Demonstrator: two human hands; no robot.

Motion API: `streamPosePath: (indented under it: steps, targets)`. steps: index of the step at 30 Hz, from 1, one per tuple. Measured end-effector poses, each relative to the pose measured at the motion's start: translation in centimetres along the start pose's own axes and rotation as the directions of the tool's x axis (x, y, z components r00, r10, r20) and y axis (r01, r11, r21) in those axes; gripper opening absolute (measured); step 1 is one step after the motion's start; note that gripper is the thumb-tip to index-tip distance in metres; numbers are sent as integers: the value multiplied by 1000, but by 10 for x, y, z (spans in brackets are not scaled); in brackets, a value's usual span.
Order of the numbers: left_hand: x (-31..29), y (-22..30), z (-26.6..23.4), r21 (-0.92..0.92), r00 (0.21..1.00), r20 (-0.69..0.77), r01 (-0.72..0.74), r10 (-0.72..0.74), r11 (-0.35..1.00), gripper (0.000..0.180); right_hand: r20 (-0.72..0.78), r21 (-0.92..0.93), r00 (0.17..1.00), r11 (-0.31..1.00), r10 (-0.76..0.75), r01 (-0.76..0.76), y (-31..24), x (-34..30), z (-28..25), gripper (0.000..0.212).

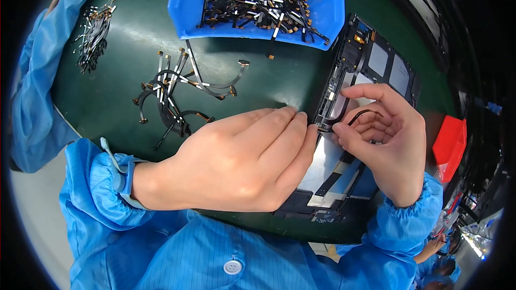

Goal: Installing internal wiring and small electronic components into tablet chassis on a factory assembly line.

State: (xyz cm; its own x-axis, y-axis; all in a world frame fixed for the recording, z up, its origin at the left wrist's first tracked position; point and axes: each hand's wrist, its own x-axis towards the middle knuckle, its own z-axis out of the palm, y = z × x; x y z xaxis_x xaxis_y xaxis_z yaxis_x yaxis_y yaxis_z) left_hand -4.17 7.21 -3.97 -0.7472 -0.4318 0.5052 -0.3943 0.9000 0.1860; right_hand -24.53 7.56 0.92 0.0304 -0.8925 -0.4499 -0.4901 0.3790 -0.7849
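An opened tablet-like device (pixel 399 75) with black frame, silver plates and a narrow circuit strip lies on the right of the green table. My left hand (pixel 231 161) reaches across to its left edge, fingers pressed together, tips at the strip's lower end. What those fingers hold, if anything, is hidden. Over the device, my right hand (pixel 389 134) is closed with its fingers curled around a thin black flex cable (pixel 361 113). The cable arches between thumb and fingers. Its ends are hard to make out. The right thumb is close to the left fingertips.
A blue bin (pixel 180 8) full of flex cables stands at the back. Loose cables (pixel 169 88) lie left of centre, and a bundle (pixel 95 37) farther left. A red bin (pixel 450 142) sits at right; another device (pixel 416 5) behind it. A person's blue sleeve (pixel 40 86) borders the left.
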Motion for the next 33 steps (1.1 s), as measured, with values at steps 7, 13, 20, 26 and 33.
streamPosePath:
  steps: [7, 13, 20, 26, 33]
  targets:
    - [8, -2, 6, -33, 1000, 4, -26, 26, 999, 26, -1, 15, 1000, 1000, -10, 10, 1, -1, -2, 42]
    - [10, -2, 6, 5, 998, 39, -49, 49, 999, 25, -32, 1, 996, 997, -78, 78, 4, -4, -2, 43]
    - [19, 11, -10, 76, 978, 209, -43, 26, 996, 28, -49, 47, 982, 981, -183, 186, 17, 10, -18, 15]
    - [15, 26, 4, 17, 998, 22, -65, 64, 998, 26, -91, 34, 976, 978, -200, 204, 22, 12, -10, 14]
    - [17, 29, 9, 132, 996, 81, -33, 22, 991, 22, -161, 4, 923, 935, -349, 355, 29, 16, -6, 13]
